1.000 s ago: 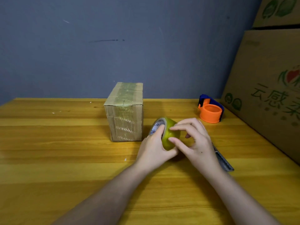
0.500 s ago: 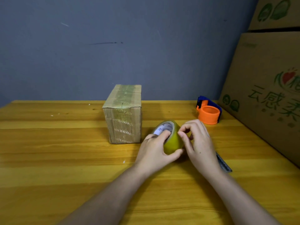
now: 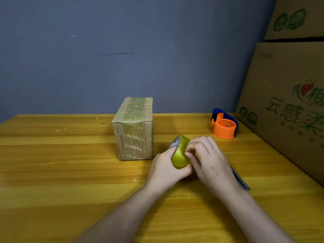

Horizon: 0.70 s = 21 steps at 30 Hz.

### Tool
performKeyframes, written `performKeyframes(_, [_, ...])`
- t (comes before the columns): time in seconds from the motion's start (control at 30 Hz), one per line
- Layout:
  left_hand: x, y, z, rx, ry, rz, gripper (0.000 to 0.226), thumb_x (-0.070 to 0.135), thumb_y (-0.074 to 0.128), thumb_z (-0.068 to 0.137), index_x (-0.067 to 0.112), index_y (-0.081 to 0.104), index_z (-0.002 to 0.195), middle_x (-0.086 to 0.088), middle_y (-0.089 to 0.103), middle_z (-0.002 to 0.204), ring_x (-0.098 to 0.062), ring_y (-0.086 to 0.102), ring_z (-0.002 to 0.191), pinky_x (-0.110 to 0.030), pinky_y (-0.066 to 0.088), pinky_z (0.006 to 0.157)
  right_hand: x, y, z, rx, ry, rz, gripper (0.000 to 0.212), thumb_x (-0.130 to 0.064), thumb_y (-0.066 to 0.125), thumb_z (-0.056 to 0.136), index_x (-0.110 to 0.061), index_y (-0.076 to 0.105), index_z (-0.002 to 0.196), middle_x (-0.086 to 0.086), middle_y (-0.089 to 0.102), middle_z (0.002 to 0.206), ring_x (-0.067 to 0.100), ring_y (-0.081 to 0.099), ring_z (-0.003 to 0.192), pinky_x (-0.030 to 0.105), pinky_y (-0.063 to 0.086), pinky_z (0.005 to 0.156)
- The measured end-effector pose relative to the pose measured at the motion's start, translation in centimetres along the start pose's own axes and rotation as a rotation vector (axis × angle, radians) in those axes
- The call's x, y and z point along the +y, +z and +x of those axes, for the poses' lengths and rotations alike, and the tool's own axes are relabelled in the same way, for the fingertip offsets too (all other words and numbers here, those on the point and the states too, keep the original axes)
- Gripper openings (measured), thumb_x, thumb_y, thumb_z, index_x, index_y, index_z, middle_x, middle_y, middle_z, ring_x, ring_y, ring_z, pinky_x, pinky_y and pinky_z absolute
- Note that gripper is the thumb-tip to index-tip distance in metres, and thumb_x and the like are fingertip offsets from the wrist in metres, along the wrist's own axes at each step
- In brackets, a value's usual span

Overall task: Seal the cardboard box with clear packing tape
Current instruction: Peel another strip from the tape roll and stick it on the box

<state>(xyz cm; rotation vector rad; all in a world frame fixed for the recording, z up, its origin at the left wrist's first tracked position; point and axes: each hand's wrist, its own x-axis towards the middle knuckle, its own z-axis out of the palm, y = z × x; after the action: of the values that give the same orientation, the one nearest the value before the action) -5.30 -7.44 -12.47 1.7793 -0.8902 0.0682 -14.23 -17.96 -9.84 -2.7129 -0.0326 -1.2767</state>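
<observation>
A small cardboard box [image 3: 134, 134] stands upright on the wooden table [image 3: 61, 163], its top covered with strips of tape. To its right, a yellowish roll of clear tape [image 3: 180, 153] is held just above the table. My left hand [image 3: 166, 171] grips the roll from the left and below. My right hand [image 3: 208, 160] covers the roll's right side, its fingertips pinched on the roll's outer face. Both hands are apart from the box.
An orange and blue tape dispenser [image 3: 224, 124] sits at the back right. A dark flat tool [image 3: 240, 179] lies under my right wrist. Large printed cardboard boxes [image 3: 287, 102] stand along the right edge. A grey wall is behind.
My right hand's fingers have curled in and closed onto the face of the roll. The roll has tilted slightly and stayed at about the same place.
</observation>
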Motion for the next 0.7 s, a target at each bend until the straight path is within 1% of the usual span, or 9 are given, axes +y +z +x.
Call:
performKeyframes(0.1, [0.4,-0.2,-0.1,-0.026,0.024,0.098,0.043,0.057,0.057,0.057,0.021,0.057,0.080,-0.003,0.059,0.061,-0.028,0.058,0.067,-0.039,0.052,0.063,0.0,0.1,-0.1,0.009,0.149,0.173,0.014,-0.029,0.040,0.095,-0.019,0.049,0.091,-0.010,0.045,0.092,0.012,0.046,0.088,0.018,0.037,0.079])
performKeyframes(0.17, [0.6,-0.3,-0.2,-0.031,0.025,0.103,0.044,0.058,0.057,0.057,0.020,0.058,0.080,0.001,0.056,0.059,-0.026,0.057,0.066,-0.037,0.050,0.061,0.1,0.0,-0.1,0.016,0.169,0.209,0.017,-0.029,0.040,0.095,-0.017,0.052,0.090,-0.009,0.047,0.092,0.012,0.047,0.089,0.021,0.039,0.079])
performKeyframes(0.23, [0.6,-0.3,-0.1,-0.028,0.026,0.084,0.042,0.056,0.057,0.059,0.019,0.057,0.080,0.002,0.054,0.059,-0.027,0.056,0.066,-0.039,0.049,0.061,0.1,-0.1,-0.1,0.011,0.169,0.227,0.014,-0.029,0.047,0.091,-0.017,0.054,0.090,-0.009,0.050,0.094,0.010,0.049,0.090,0.019,0.040,0.079])
performKeyframes(0.33, [0.3,-0.5,0.0,-0.069,0.053,0.014,0.038,0.049,0.064,0.061,0.016,0.053,0.077,-0.001,0.052,0.061,-0.026,0.053,0.065,-0.043,0.048,0.062,0.3,-0.1,0.1,0.072,0.161,0.253,0.010,-0.025,0.060,0.085,-0.015,0.059,0.087,-0.006,0.058,0.091,0.011,0.053,0.088,0.017,0.042,0.075])
performKeyframes(0.4, [0.0,-0.7,0.0,-0.125,0.075,-0.052,0.039,0.047,0.069,0.064,0.014,0.054,0.077,-0.007,0.057,0.068,-0.023,0.052,0.064,-0.044,0.048,0.063,0.5,0.0,0.0,0.127,0.181,0.239,0.008,-0.021,0.065,0.084,-0.014,0.062,0.084,-0.004,0.063,0.087,0.011,0.057,0.085,0.018,0.044,0.071])
performKeyframes(0.5, [-0.5,-0.7,0.1,-0.162,0.112,0.024,0.034,0.055,0.064,0.068,0.023,0.056,0.075,0.003,0.064,0.069,-0.013,0.059,0.069,-0.039,0.052,0.069,0.8,0.1,-0.4,0.196,0.214,0.172,0.005,-0.016,0.067,0.084,-0.013,0.064,0.084,-0.003,0.066,0.086,0.012,0.061,0.083,0.026,0.049,0.070])
performKeyframes(0.57, [-0.7,-0.5,0.2,-0.190,0.084,0.039,0.035,0.061,0.060,0.070,0.026,0.059,0.076,0.004,0.069,0.067,-0.016,0.064,0.071,-0.040,0.054,0.075,0.9,0.2,-0.5,0.208,0.182,0.099,0.004,-0.013,0.068,0.084,-0.011,0.064,0.084,-0.001,0.067,0.085,0.015,0.062,0.082,0.027,0.049,0.071])
performKeyframes(0.63, [-0.7,-0.3,0.2,-0.212,0.016,-0.081,0.034,0.058,0.061,0.071,0.026,0.060,0.083,0.001,0.067,0.060,-0.016,0.063,0.061,-0.045,0.055,0.072,1.0,0.1,-0.3,0.200,0.124,0.029,0.004,-0.011,0.067,0.085,-0.009,0.063,0.084,0.002,0.066,0.084,0.018,0.062,0.080,0.026,0.048,0.071])
performKeyframes(0.7, [-0.7,-0.2,0.2,-0.208,0.003,-0.134,0.028,0.055,0.061,0.072,0.029,0.060,0.083,0.003,0.064,0.055,-0.015,0.060,0.055,-0.046,0.055,0.069,1.0,0.0,-0.1,0.179,0.080,-0.013,0.004,-0.009,0.065,0.086,-0.007,0.062,0.083,0.004,0.065,0.083,0.020,0.062,0.078,0.027,0.049,0.070])
